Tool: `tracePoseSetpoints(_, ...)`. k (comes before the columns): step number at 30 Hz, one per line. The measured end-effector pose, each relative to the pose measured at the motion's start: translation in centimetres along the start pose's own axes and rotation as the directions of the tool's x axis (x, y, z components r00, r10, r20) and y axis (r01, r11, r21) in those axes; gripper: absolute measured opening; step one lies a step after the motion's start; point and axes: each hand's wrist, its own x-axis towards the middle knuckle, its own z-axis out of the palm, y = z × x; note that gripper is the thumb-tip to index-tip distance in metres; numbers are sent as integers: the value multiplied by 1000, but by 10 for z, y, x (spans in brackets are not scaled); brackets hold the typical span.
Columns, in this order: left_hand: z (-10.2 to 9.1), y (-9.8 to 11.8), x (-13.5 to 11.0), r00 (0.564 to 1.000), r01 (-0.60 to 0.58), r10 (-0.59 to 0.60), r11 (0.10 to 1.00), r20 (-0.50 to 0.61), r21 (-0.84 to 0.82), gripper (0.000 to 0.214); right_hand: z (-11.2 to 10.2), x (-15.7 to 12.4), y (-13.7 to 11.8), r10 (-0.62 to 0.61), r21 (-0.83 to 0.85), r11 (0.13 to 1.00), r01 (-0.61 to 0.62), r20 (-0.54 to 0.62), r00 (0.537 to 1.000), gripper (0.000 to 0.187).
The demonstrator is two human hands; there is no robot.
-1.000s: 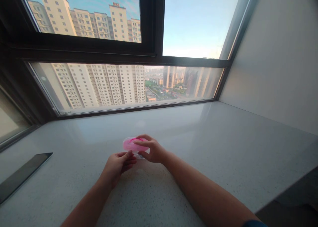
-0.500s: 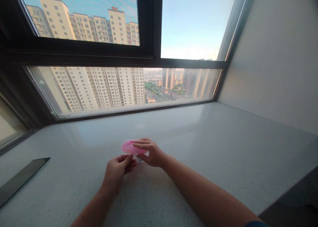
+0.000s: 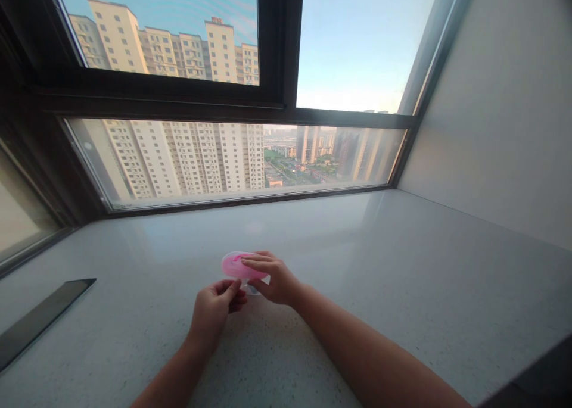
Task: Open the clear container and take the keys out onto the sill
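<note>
A small round pink plastic container (image 3: pixel 236 266) with a translucent lid rests low over the pale stone sill (image 3: pixel 402 265). My right hand (image 3: pixel 273 279) grips it from the right, fingers laid over its top and thumb beneath. My left hand (image 3: pixel 216 308) sits just below and left of it, fingers curled, with the fingertips pinched near the container's lower edge. What those fingertips hold is hidden.
A flat dark slab, like a phone (image 3: pixel 38 323), lies at the far left edge of the sill. A black-framed window (image 3: pixel 286 107) runs along the back, and a plain wall (image 3: pixel 500 128) closes the right side. The sill's front edge drops off at the lower right.
Both hands and the pink container have stayed almost still. The left fingers have curled in a little tighter. The view has shifted slightly.
</note>
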Motion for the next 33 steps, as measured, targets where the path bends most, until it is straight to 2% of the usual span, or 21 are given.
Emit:
tracePoseSetpoints(7, -1, 5, -3, 998, 49, -48, 998, 36, -29, 30, -2, 0, -1, 15, -1, 1000, -15, 21, 1000, 46)
tracePoseSetpoints(12, -2, 7, -5, 992, 128, -127, 982, 14, -137, 24, -1, 0, 1, -15, 23, 1000, 14, 22, 1000, 47)
tracePoseSetpoints(19, 2, 17, -8, 958, 253, -283, 909, -48, -330, 10, 2, 1, 3, -38, 28, 999, 37, 44, 998, 49)
tracePoseSetpoints(24, 2, 21, -7, 930, 315, -365, 855, -46, -412, 6, 3, 2, 4, -53, 26, 998, 52, 64, 997, 49)
tracePoseSetpoints(27, -2, 18, -4, 952, 289, -305, 909, -7, -299, 8, 0, 3, 4, -40, 31, 999, 37, 75, 996, 50)
tracePoseSetpoints(30, -14, 17, 1, 971, 188, -181, 982, 155, -30, 23, -4, 2, 4, -16, 37, 999, 13, 73, 997, 50)
tracePoseSetpoints(31, -19, 18, 4, 978, 133, -141, 989, 153, 60, 28, -6, 2, 4, -8, 39, 999, 5, 73, 997, 49)
tracePoseSetpoints(33, -31, 20, 10, 995, -31, 13, 982, 97, 188, 32, -8, 1, 5, 2, 43, 999, -5, 74, 997, 49)
